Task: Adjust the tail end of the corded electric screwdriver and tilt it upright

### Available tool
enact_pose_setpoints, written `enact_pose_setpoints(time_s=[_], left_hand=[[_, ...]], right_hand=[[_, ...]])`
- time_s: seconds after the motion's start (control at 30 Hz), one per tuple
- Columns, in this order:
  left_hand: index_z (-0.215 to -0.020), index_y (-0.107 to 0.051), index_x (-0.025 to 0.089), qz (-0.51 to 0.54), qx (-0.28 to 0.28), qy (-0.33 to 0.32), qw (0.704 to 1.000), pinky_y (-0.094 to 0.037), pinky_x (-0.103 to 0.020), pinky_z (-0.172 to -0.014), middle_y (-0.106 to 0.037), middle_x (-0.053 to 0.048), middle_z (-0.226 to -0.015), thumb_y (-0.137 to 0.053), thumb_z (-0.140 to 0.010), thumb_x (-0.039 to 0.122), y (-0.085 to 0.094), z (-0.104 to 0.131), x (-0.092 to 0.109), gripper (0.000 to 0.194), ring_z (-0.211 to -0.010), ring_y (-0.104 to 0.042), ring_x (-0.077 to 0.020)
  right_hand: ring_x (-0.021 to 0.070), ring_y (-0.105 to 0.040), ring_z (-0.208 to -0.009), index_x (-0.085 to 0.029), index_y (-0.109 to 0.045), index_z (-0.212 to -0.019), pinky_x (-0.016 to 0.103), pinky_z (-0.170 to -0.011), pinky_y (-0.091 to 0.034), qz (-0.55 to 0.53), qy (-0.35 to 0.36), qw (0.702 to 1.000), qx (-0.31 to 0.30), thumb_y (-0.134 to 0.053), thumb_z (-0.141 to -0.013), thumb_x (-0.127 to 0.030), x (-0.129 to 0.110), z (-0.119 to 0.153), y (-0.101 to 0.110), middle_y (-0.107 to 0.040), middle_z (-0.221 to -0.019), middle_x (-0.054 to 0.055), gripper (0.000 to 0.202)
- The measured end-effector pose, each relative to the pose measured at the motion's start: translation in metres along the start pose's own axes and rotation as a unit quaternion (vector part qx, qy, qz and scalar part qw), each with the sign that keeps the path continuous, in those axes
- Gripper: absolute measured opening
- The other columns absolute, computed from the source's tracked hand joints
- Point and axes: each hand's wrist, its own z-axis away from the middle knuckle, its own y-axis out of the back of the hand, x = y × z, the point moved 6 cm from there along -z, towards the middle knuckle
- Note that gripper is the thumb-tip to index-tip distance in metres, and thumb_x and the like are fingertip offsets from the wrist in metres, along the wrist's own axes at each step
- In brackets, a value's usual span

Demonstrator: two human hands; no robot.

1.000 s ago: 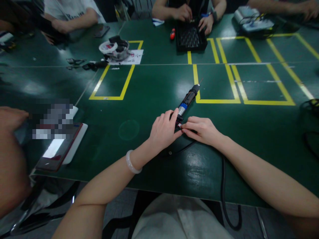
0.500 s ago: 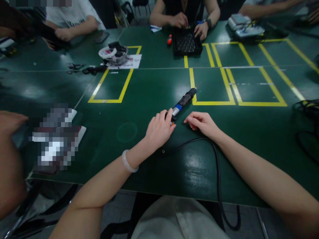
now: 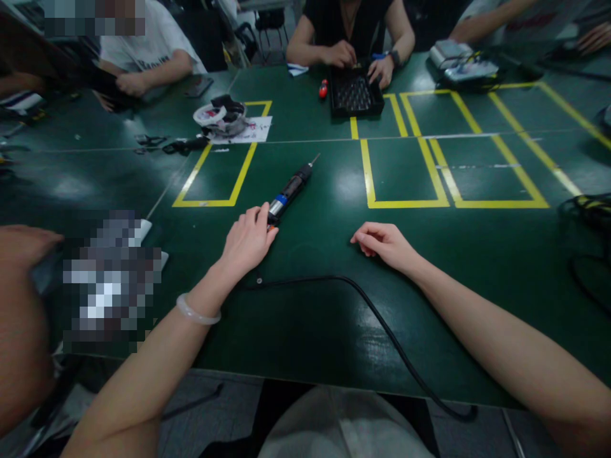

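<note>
My left hand (image 3: pixel 248 240) is closed over the rear end of a black electric screwdriver (image 3: pixel 289 191) with a silver and blue band. The tool lies on the green table, its thin bit pointing away and to the right. From near my left hand a black cable (image 3: pixel 363 294) runs right across the table and over the front edge. My right hand (image 3: pixel 382 245) rests on the table to the right, fingers curled in, with nothing visible in them.
Across the table, a person's hands are at a black tray (image 3: pixel 357 105) beside a red object (image 3: pixel 323 89). Tape rolls (image 3: pixel 224 117) lie back left, a device with wires (image 3: pixel 463 63) back right. Another person's arm (image 3: pixel 21 305) is at the left edge.
My left hand and the screwdriver have moved left, away from my right hand, and the cable is now stretched out further to the left. My right hand has stayed almost in place.
</note>
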Motion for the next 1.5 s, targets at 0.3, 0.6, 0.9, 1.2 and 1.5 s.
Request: enact_pose_setpoints(time_s=[0.3, 0.6, 0.9, 1.2, 1.5], left_hand=[[-0.150, -0.037, 0.005, -0.024, -0.013, 0.135, 0.990, -0.045, -0.050, -0.097, -0.052, -0.027, -0.137, -0.046, -0.100, 0.041, -0.018, -0.021, -0.110, 0.062, -0.119, -0.056, -0.0409], [-0.147, -0.031, -0.001, 0.007, -0.051, 0.243, 0.969, -0.039, -0.051, -0.098, -0.044, -0.032, -0.144, -0.037, -0.103, 0.040, -0.033, -0.041, -0.182, 0.061, -0.122, -0.050, -0.0395], [-0.153, -0.022, -0.001, -0.033, 0.009, 0.227, 0.973, -0.041, -0.049, -0.100, -0.045, -0.025, -0.144, -0.034, -0.106, 0.044, -0.024, -0.031, -0.163, 0.066, -0.125, -0.050, -0.0372], [-0.139, -0.040, 0.002, -0.029, 0.044, 0.240, 0.969, -0.045, -0.049, -0.096, -0.052, -0.024, -0.136, -0.038, -0.104, 0.047, -0.021, -0.027, -0.158, 0.057, -0.122, -0.053, -0.0366], [-0.141, -0.047, 0.006, 0.025, 0.059, 0.234, 0.970, -0.047, -0.056, -0.091, -0.053, -0.030, -0.132, -0.034, -0.102, 0.044, -0.016, -0.016, -0.120, 0.056, -0.123, -0.052, -0.0450]], right_hand=[[0.0113, -0.053, -0.054, -0.014, -0.069, -0.085, 0.024, -0.052, -0.041, 0.030, 0.007, 0.999, -0.006, -0.059, -0.091, -0.042, 0.000, 0.000, -0.002, -0.056, -0.060, -0.001, 0.031], [0.0115, -0.054, -0.054, -0.014, -0.069, -0.084, 0.024, -0.053, -0.041, 0.047, 0.012, 0.999, -0.009, -0.058, -0.091, -0.042, -0.001, 0.001, -0.003, -0.057, -0.062, 0.000, 0.030], [0.0121, -0.054, -0.055, -0.015, -0.070, -0.083, 0.025, -0.054, -0.041, 0.056, 0.014, 0.998, -0.006, -0.059, -0.092, -0.042, -0.002, 0.002, -0.004, -0.058, -0.062, 0.000, 0.030], [0.0122, -0.055, -0.055, -0.015, -0.070, -0.084, 0.025, -0.054, -0.042, 0.066, 0.015, 0.998, -0.008, -0.059, -0.092, -0.042, -0.001, 0.001, -0.005, -0.059, -0.063, 0.000, 0.031], [0.0120, -0.055, -0.055, -0.016, -0.070, -0.084, 0.024, -0.055, -0.042, 0.062, 0.016, 0.998, -0.003, -0.059, -0.092, -0.041, -0.001, -0.002, -0.008, -0.059, -0.062, 0.000, 0.029]])
